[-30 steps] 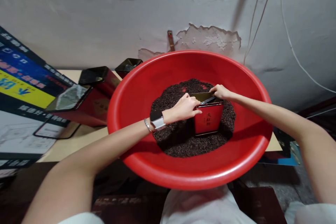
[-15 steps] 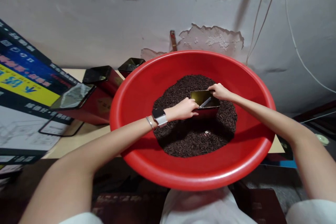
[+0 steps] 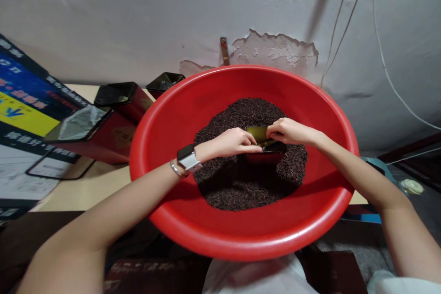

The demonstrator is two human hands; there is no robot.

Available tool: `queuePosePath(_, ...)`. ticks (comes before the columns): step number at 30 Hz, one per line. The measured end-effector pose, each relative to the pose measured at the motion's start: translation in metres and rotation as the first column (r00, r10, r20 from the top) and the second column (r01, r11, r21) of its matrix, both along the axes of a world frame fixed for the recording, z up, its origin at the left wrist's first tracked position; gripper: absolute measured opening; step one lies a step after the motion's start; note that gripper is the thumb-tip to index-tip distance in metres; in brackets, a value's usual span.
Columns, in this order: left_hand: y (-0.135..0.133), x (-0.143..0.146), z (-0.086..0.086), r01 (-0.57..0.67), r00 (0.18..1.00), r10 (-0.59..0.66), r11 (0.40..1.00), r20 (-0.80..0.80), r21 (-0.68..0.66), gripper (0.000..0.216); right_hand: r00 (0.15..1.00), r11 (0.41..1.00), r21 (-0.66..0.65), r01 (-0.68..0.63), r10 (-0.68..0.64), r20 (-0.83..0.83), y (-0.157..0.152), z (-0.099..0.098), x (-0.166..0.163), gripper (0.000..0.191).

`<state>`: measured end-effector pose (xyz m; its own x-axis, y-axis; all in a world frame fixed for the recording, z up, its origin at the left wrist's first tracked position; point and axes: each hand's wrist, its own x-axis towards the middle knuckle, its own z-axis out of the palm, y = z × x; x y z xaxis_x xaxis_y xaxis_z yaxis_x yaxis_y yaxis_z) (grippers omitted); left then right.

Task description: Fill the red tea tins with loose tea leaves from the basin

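A rectangular tin (image 3: 262,159), red outside and gold inside, stands in dark, loose, tea-like leaves (image 3: 234,193) in a big red basin (image 3: 248,234). My left hand (image 3: 237,141), below a wrist with a watch, is closed on the tin's left side, thumb along the front rim and fingers over the opening. Over the right part of the opening, my right hand (image 3: 285,131) has its fingers curled down into the tin. What those fingertips hold, if anything, is hidden.
Several other red tins stand left of the basin, one with a clear liner (image 3: 82,124) at its mouth. A printed box (image 3: 20,110) leans at far left on the pale table (image 3: 82,193). Behind is a peeling wall (image 3: 120,23) with hanging cords (image 3: 339,32).
My right hand has moved from the tin's back right corner inward over its opening. My left thumb now stretches along the front rim. The view has shifted slightly.
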<state>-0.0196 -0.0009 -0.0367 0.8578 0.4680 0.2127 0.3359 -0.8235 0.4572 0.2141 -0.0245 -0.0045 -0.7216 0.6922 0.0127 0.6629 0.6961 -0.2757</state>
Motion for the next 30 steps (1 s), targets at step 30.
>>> queuePosePath(30, -0.005, 0.005, -0.013, -0.18, 0.972, 0.21, 0.953, -0.108, 0.242, 0.015, 0.839, 0.847, 0.166, 0.506, -0.438, -0.324, 0.019, 0.015, 0.046, 0.021)
